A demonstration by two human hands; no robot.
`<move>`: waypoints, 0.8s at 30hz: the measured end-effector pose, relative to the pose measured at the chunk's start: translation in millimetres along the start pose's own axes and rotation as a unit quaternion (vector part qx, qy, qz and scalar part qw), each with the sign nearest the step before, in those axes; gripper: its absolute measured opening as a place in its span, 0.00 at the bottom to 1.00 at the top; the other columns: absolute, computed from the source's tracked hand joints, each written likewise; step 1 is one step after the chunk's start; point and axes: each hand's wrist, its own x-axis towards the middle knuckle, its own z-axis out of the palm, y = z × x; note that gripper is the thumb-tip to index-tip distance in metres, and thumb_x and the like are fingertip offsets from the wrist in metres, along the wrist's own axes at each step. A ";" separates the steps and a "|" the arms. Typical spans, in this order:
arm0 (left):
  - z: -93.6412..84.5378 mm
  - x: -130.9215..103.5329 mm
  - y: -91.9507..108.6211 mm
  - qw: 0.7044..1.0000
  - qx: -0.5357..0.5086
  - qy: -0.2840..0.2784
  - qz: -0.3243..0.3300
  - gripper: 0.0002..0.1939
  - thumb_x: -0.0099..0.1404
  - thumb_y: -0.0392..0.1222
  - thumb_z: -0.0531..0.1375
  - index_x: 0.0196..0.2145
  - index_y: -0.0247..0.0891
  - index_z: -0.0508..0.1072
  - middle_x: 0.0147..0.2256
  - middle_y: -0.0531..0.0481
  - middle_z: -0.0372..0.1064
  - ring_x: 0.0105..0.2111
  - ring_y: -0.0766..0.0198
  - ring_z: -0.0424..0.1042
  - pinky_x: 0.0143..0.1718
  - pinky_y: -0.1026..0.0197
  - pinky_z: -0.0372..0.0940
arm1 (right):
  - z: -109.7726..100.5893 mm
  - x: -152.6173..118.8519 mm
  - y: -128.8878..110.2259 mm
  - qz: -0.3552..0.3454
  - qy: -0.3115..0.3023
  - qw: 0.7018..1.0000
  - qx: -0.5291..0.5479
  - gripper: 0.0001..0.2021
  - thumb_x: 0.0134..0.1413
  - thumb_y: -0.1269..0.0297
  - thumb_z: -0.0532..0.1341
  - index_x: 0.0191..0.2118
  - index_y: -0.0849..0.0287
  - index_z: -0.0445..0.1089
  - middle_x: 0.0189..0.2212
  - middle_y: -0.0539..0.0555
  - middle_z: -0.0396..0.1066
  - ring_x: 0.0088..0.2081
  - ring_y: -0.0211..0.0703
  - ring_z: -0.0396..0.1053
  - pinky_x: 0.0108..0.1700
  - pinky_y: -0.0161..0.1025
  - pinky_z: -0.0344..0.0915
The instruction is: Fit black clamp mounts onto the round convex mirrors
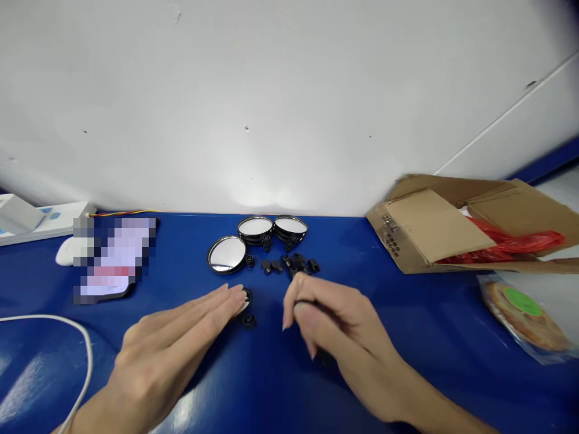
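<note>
My left hand lies flat on the blue table, fingers stretched out, its fingertips resting on a small round mirror. A small black mount piece sits just below those fingertips. My right hand hovers to the right with fingers curled loosely downward; I cannot see anything held in it. Behind the hands stand three round chrome-rimmed mirrors, one in front and two stacked pairs further back, with several small black plastic parts scattered beside them.
An open cardboard box with red plastic inside lies at the right. A bagged round item sits near the right edge. A phone, a white mouse, a power strip and a white cable occupy the left. A white wall is close behind.
</note>
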 end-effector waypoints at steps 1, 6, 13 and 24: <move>0.2 1.1 -1.3 1.000 -0.004 -0.005 0.011 0.22 0.88 0.43 0.55 0.69 0.60 0.81 0.61 0.60 0.87 0.57 0.54 0.89 0.59 0.51 0.86 | -4.6 2.1 0.9 0.017 0.032 0.999 0.000 0.23 0.87 0.49 0.56 0.35 0.54 0.68 0.30 0.47 0.68 0.30 0.38 0.65 0.34 0.39 0.62; 2.3 6.8 0.4 0.999 -0.005 -0.009 0.042 0.30 0.85 0.32 0.57 0.75 0.60 0.74 0.66 0.59 0.83 0.60 0.52 0.87 0.61 0.51 0.86 | -13.2 14.3 20.7 0.016 0.137 0.970 -0.200 0.13 0.84 0.56 0.62 0.42 0.53 0.75 0.35 0.50 0.74 0.37 0.45 0.71 0.41 0.43 0.67; 5.5 13.0 5.9 0.998 0.045 0.043 0.022 0.29 0.84 0.35 0.64 0.76 0.58 0.73 0.63 0.60 0.85 0.54 0.57 0.91 0.60 0.57 0.85 | -6.2 16.9 44.9 -0.033 0.107 0.924 -0.367 0.08 0.74 0.70 0.72 0.54 0.53 0.83 0.43 0.55 0.79 0.46 0.51 0.74 0.39 0.44 0.71; 5.5 19.7 9.0 0.995 0.073 0.052 0.045 0.19 0.86 0.39 0.62 0.70 0.47 0.77 0.60 0.56 0.88 0.51 0.63 0.91 0.65 0.63 0.80 | -1.2 18.3 51.7 -0.030 0.110 0.909 -0.400 0.08 0.71 0.72 0.75 0.52 0.54 0.84 0.39 0.53 0.81 0.44 0.51 0.73 0.35 0.44 0.70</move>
